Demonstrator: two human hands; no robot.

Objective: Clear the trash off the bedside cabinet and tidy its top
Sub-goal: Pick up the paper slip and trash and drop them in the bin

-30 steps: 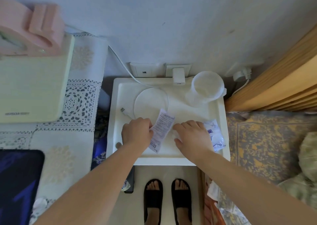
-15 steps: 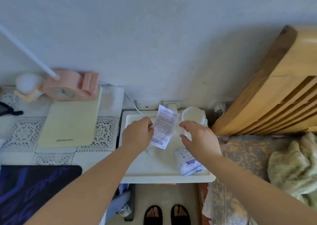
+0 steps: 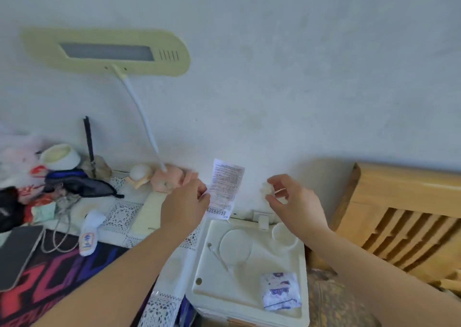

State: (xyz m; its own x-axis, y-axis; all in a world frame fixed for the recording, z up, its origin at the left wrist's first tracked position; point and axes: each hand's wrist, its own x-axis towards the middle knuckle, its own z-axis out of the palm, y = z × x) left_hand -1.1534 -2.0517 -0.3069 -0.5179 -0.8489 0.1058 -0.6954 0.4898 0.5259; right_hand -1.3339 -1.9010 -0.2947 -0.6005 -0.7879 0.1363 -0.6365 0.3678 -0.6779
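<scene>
Holding receipt (image 3: 225,189) upright, left hand (image 3: 184,205) pinching.

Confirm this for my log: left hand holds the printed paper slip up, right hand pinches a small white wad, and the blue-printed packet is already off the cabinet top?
Not quite. In the head view the blue-printed packet lies on the cabinet top, near its front right corner. The left hand does hold the slip, the right hand the wad.

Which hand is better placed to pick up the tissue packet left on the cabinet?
Probably the right hand: the tissue packet lies at the cabinet's near right corner, on that arm's side. But it pinches a small white wad; the left hand holds a printed slip.
</scene>
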